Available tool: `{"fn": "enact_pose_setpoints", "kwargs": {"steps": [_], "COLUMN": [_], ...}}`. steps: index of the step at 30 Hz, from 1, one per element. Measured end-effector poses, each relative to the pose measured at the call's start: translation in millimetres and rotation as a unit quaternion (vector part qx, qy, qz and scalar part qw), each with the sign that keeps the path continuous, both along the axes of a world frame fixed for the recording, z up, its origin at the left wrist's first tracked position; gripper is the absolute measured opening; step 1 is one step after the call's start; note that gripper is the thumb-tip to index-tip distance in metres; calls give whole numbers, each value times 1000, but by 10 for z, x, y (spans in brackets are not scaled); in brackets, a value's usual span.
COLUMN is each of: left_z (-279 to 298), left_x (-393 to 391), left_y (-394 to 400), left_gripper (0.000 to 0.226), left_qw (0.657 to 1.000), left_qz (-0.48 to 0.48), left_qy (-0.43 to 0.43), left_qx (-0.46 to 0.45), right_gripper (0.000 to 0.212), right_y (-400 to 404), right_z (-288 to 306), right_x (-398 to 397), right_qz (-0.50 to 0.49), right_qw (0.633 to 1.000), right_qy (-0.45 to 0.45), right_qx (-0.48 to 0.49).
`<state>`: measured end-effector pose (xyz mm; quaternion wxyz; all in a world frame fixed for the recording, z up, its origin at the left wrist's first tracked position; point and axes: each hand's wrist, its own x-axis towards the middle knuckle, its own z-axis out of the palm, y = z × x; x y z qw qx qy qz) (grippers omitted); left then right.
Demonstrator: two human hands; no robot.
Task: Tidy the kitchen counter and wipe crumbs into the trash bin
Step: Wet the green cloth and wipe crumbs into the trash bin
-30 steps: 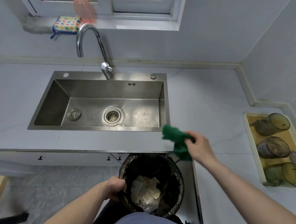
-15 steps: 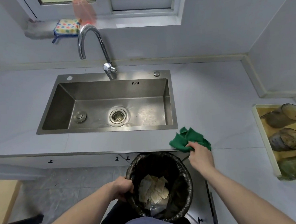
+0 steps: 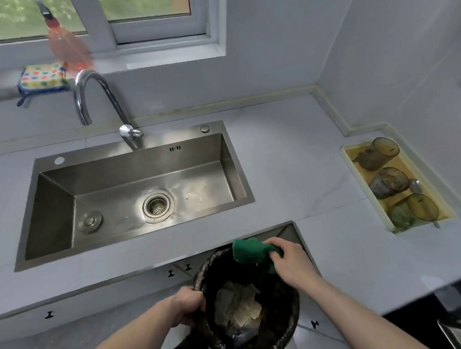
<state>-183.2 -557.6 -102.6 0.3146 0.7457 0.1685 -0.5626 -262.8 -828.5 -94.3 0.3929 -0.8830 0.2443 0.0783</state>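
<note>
A black-lined trash bin [image 3: 290, 324] with crumpled paper scraps inside sits below the counter's front edge. My left hand [image 3: 187, 305] grips its near left rim. My right hand [image 3: 290, 262] holds a green cloth [image 3: 249, 252] bunched at the counter's edge, right over the bin's far rim. The pale grey counter [image 3: 291, 176] stretches to the right of the steel sink [image 3: 37, 213].
A curved chrome tap [image 3: 98, 101] rises behind the sink. A cream tray [image 3: 389, 226] with three tinted glasses lies at the counter's right by the wall. A colourful sponge [image 3: 42, 78] and an orange bottle [image 3: 67, 46] sit on the window sill. Cabinet fronts [image 3: 96, 298] run below the counter.
My right hand has dragged the green cloth from the counter top down to its front edge over the bin. The left hand has kept its grip on the bin rim.
</note>
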Motion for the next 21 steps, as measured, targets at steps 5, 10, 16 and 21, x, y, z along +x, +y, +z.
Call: {"fn": "enact_pose_setpoints", "kwargs": {"steps": [5, 10, 16, 21], "left_z": [35, 127, 174, 167], "left_x": [133, 205, 326, 378], "left_y": [135, 167, 4, -132], "left_gripper": [33, 37, 25, 38], "left_qw": [998, 996, 997, 997], "left_qz": [-49, -75, -54, -62], "left_qy": [-28, -38, -48, -38], "left_qx": [-21, -34, -36, -14], "right_gripper": [29, 32, 29, 28], "right_y": [-52, -187, -651, -1196], "right_z": [304, 553, 704, 670], "right_x": [108, 259, 640, 1159], "right_qz": [-115, -194, -213, -179], "right_qw": [992, 975, 968, 975], "right_qy": [-56, -111, -131, -122], "right_qx": [6, -3, -27, -52]}}
